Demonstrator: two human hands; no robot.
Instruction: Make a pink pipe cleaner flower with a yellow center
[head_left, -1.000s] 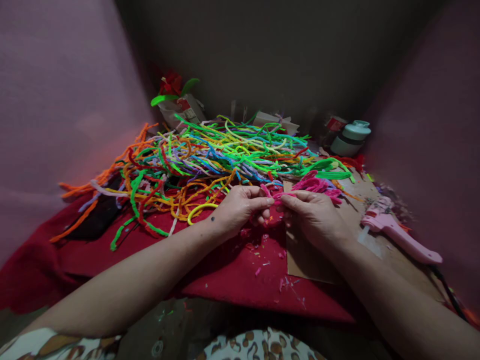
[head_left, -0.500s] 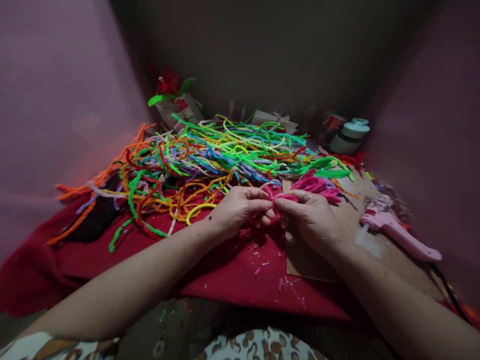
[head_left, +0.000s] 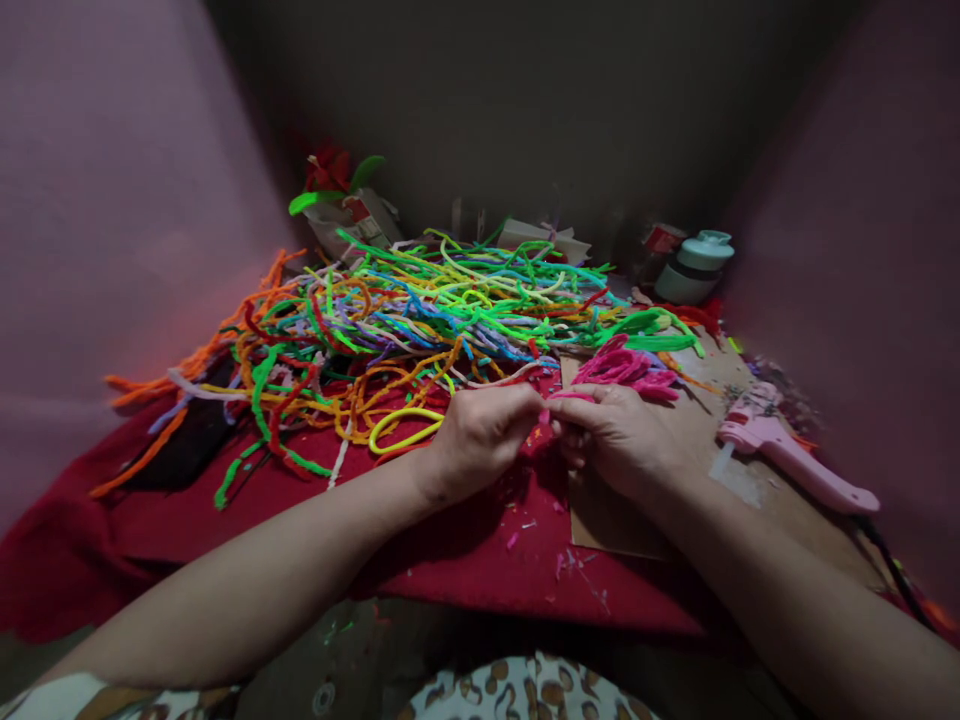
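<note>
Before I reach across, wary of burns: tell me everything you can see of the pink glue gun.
The pink glue gun looks plastic, its body speckled dark. It lies at the right on a brown board, untouched by left hand or right hand. Its handle slants toward the lower right, near a dark cord; a pale translucent stick juts from the body. Heat can't be judged.

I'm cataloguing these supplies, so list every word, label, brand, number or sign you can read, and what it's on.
No text can be read.
Box at back left: red patch, any print too small and blurred.
Container at back right: red patch, too dark and blurred.
Bottle beside it: no lettering visible.
Pink glue gun: no lettering discernible.
</note>
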